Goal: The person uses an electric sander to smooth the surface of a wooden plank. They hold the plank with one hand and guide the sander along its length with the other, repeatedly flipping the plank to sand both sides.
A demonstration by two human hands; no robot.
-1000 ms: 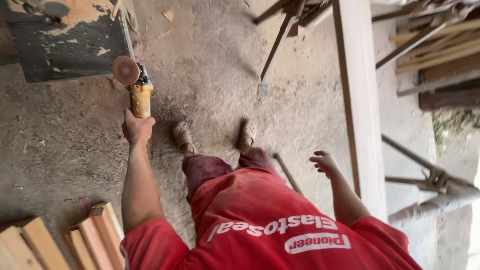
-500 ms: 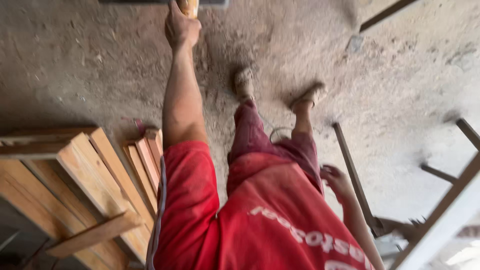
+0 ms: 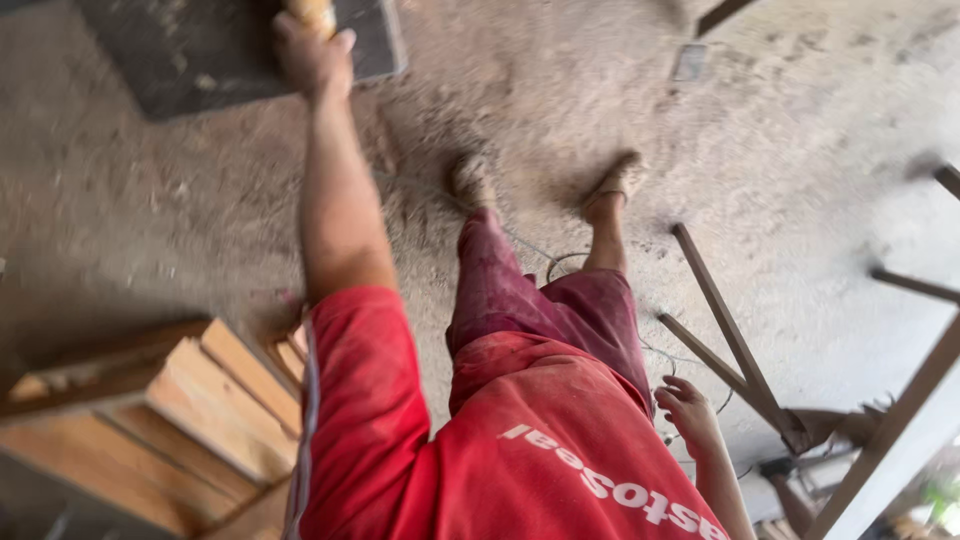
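Observation:
My left hand (image 3: pixel 312 55) reaches forward at the top left, shut around the yellow handle of a power tool (image 3: pixel 314 10). The rest of the tool is cut off by the frame's top edge. It hovers over a dark flat board (image 3: pixel 190 65) lying on the dusty floor. My right hand (image 3: pixel 686 410) hangs at my side at the lower right, fingers loosely apart, holding nothing. A thin cable (image 3: pixel 560 265) loops on the floor near my legs. I wear a red shirt and dark red shorts, and my sandalled feet (image 3: pixel 545 180) stand on the concrete.
A stack of light wooden planks (image 3: pixel 200 400) lies at the lower left, close to my left side. Dark metal bars and a frame (image 3: pixel 735 335) lean at the right. A pale beam (image 3: pixel 900 440) crosses the lower right corner.
The view has swung so the tool's disc left the top edge and the plank stack came in at the lower left. My right hand dropped from raised to hanging by my hip.

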